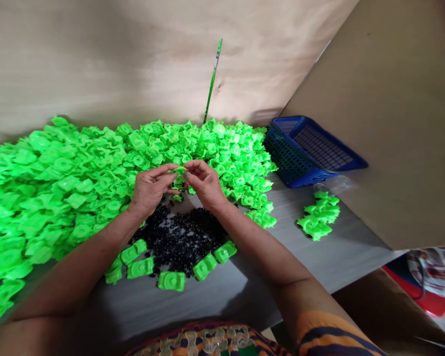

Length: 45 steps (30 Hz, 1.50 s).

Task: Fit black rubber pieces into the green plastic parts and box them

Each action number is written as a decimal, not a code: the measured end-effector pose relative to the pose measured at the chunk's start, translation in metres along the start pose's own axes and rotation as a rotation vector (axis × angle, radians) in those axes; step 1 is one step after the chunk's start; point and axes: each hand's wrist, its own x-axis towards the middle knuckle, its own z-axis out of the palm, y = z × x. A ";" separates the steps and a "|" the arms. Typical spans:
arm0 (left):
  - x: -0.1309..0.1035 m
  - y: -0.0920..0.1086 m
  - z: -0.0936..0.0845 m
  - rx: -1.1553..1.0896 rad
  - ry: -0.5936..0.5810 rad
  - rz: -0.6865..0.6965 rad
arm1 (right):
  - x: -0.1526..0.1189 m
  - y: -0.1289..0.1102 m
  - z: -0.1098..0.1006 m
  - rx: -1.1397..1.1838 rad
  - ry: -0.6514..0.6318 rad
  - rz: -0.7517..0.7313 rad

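Over the pile of small black parts (185, 237), which look like wheels on axles, both hands meet at a green plastic toy car body (179, 184). My left hand (151, 189) pinches it from the left with thumb and fingers. From the right, the thumb and index finger of my right hand (204, 185) close on its upper end. Small dark bits show on the held piece, though the fingers partly cover it. Several similar green car bodies (171, 281) lie in a curved row in front of the black parts.
A large heap of green car bodies (70, 183) spreads along the back and left of the grey table (222, 291). A thin green stick (212, 81) rises behind it. At right stand a blue basket (300, 153) and a small green cluster (319, 216). Wooden panels enclose the back and right.
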 end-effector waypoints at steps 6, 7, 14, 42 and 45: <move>0.000 0.000 0.000 0.006 -0.008 -0.015 | 0.001 0.003 -0.003 -0.004 -0.040 0.003; 0.000 -0.001 0.000 0.004 -0.011 -0.014 | 0.000 0.003 -0.003 -0.005 -0.044 -0.007; 0.003 -0.002 -0.003 0.001 -0.053 -0.018 | 0.005 0.003 -0.010 -0.088 -0.059 -0.005; 0.023 0.004 -0.021 0.176 -0.071 -0.049 | -0.014 -0.031 0.014 -1.640 -0.502 0.218; 0.022 0.004 -0.020 0.150 -0.071 -0.042 | -0.014 -0.048 0.007 -1.568 -0.404 0.120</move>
